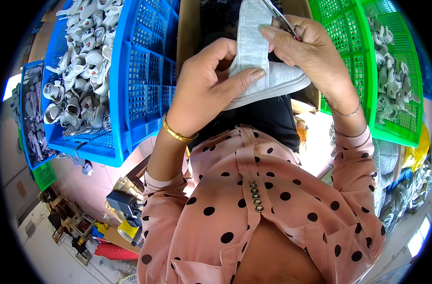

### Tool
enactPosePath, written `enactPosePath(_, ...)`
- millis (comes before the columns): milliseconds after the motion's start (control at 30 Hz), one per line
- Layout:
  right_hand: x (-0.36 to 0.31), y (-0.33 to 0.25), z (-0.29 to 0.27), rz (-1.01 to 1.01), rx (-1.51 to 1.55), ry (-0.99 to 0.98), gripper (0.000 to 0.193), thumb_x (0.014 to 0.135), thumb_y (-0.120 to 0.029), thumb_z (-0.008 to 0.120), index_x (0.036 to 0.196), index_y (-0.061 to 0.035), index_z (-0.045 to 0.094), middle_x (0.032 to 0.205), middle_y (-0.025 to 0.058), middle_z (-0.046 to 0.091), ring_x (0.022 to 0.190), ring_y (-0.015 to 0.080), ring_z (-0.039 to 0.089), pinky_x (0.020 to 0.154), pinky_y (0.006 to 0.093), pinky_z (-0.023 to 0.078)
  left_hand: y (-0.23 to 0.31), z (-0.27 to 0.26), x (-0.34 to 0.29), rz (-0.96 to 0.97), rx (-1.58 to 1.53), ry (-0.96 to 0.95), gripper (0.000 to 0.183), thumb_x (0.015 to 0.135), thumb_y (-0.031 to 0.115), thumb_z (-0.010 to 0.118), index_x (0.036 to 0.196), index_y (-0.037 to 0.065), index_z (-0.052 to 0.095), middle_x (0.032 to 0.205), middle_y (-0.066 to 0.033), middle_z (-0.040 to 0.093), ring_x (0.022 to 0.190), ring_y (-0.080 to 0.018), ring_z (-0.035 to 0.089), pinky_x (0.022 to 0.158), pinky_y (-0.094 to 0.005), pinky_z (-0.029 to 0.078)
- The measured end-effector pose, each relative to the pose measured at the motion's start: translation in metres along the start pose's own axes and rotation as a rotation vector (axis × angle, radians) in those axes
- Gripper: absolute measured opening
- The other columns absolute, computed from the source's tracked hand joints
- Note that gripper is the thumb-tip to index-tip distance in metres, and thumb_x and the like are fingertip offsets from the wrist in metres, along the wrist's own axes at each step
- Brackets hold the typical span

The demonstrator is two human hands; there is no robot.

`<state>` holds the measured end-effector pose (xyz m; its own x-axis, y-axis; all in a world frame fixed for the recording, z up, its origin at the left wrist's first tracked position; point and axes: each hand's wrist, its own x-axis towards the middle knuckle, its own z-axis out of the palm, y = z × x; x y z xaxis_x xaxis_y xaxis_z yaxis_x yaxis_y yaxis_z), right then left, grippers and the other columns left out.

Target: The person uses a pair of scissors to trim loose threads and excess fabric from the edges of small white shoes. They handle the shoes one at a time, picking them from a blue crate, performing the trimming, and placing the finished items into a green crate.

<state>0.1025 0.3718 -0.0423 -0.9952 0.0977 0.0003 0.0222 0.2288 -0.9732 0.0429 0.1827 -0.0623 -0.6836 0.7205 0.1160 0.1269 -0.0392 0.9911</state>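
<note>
A light grey cloth shoe (pixel 253 45), with a tall upright flap and a rounded edge along its lower side, is held up in front of my body. My left hand (pixel 207 87) grips it from the left, thumb lying across the cloth and fingers behind it. In my right hand (pixel 315 49) is a slim pair of metal scissors (pixel 284 21), its blades pointing up along the flap's right edge. My right thumb and fingertips are close against the shoe. The tips of the blades run out of the picture at the top.
A blue plastic crate (pixel 123 94) full of small light grey shoes (pixel 86 61) stands at left. Green crates (pixel 350 61) with more shoes (pixel 393 85) are at right. A cardboard box (pixel 188 28) with dark contents lies beyond my hands. A purple-filled crate (pixel 34 113) sits further left.
</note>
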Motion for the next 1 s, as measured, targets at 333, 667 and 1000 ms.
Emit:
enactPosePath(333,-0.011,-0.007,0.015,-0.338,-0.108,0.327,0.044,0.089,-0.025,0.065,0.119,0.0047,0.051,0.081,0.0024,0.059,0.070,0.0075,0.052,0.067,0.0202,0.043,-0.013,0.010,-0.002,0.403,0.666,0.365,0.020,0.072,0.002,0.073,0.089,0.004,0.064,0.074,-0.0077,0.059,0.056,-0.0190,0.056,0.052,-0.0279,0.046)
enactPosePath(667,-0.006,0.001,-0.017,-0.299,0.002,-0.002,0.013,0.091,-0.012,0.063,0.091,0.0011,0.063,0.079,0.0014,0.062,0.074,0.0061,0.055,0.066,0.0215,0.045,-0.009,0.016,-0.007,0.435,0.647,0.199,0.029,0.073,0.011,0.078,0.098,0.005,0.065,0.089,-0.0066,0.066,0.081,-0.0242,0.060,0.078,-0.0332,0.048)
enactPosePath(1000,-0.006,-0.005,-0.019,-0.219,-0.369,0.117,0.036,0.097,-0.033,0.049,0.103,0.0008,0.059,0.080,0.0039,0.060,0.065,0.0089,0.048,0.062,0.0239,0.042,-0.003,0.015,0.001,-0.104,-0.075,0.019,0.016,0.083,0.013,0.073,0.090,0.000,0.068,0.069,-0.0019,0.064,0.058,-0.0056,0.055,0.053,-0.0212,0.044)
